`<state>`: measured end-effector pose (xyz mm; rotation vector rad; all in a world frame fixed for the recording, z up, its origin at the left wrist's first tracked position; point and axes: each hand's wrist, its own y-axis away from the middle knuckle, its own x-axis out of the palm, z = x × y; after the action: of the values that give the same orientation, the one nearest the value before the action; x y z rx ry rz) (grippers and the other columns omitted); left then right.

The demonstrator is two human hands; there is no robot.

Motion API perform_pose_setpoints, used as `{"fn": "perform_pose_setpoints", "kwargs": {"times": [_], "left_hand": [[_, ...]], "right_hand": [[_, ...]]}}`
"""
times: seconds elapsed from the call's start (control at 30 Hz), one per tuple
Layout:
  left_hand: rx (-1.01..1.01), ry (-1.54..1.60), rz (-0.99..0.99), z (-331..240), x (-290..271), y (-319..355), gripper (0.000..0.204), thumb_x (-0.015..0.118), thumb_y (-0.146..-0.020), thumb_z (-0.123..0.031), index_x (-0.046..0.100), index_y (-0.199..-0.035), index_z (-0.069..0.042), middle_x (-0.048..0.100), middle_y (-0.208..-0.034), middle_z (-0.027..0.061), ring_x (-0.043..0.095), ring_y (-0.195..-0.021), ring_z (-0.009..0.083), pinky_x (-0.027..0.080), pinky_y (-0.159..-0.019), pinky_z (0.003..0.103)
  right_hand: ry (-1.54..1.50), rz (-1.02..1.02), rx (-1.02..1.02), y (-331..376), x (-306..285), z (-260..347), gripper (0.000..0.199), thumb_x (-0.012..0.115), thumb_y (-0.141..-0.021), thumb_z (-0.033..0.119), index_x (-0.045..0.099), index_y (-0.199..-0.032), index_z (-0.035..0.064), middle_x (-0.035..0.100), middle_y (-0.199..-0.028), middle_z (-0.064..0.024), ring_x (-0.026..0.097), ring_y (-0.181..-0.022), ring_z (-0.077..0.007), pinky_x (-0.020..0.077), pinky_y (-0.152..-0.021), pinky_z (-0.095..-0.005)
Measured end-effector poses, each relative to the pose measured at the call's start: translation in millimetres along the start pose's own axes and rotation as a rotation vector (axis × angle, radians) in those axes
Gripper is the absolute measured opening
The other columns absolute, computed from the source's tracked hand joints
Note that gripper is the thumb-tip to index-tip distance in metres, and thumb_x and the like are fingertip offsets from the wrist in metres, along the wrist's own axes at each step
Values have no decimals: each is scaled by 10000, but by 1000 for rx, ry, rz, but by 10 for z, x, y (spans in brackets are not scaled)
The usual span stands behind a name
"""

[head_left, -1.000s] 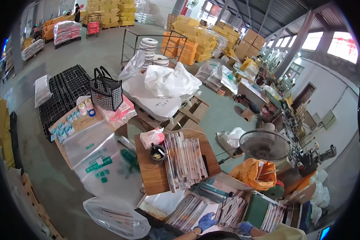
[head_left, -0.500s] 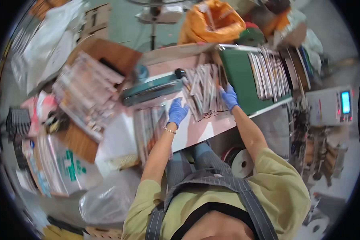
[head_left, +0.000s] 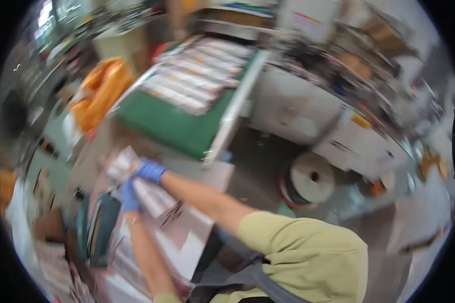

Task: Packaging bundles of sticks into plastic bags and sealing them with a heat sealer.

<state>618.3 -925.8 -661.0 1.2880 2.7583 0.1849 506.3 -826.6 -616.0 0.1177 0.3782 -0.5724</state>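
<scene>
Both my hands wear blue gloves and meet over a bundle of thin, flat, pale printed packets [head_left: 154, 197] on the worktable. My right hand [head_left: 150, 170] lies across the upper part of the bundle, its fingers closed around it. Against the left side of the same packets presses my left hand [head_left: 129, 196], also closed on them. Motion blur smears the fingertips. Just left of the left hand, a dark teal long device [head_left: 104, 230] stands on the table.
Beyond the table, a green conveyor belt [head_left: 162, 126] carries a row of overlapping packets [head_left: 192, 76]. An orange bag [head_left: 102, 93] is at the left. On the right stand a large white roll [head_left: 312, 178] and a grey machine housing [head_left: 293, 103].
My view has swung right, so the conveyor now lies ahead. My hands, earlier apart around loosely spread packets, have come together on a bundle of them.
</scene>
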Motion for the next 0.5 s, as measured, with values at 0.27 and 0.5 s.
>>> {"fn": "perform_pose_setpoints", "kwargs": {"times": [0.27,0.5], "left_hand": [[1611,-277,811,-391,655,1217,438,388,-866,-229,289,-1264,-75,374,-1183,36,309,-1124,62,228,-955,198],[1445,-555,531,-136,343,1294,212,414,-852,-155,482,-1036,-74,509,-934,89,472,-867,154,372,-752,278]], "right_hand": [[102,-107,161,1418,187,-205,384,587,-650,387,600,-832,49,548,-789,-121,479,-699,-225,401,-648,-372],[360,4,156,1864,141,447,513,511,-699,450,594,-1014,53,588,-959,-197,559,-900,-311,421,-814,-396]]}}
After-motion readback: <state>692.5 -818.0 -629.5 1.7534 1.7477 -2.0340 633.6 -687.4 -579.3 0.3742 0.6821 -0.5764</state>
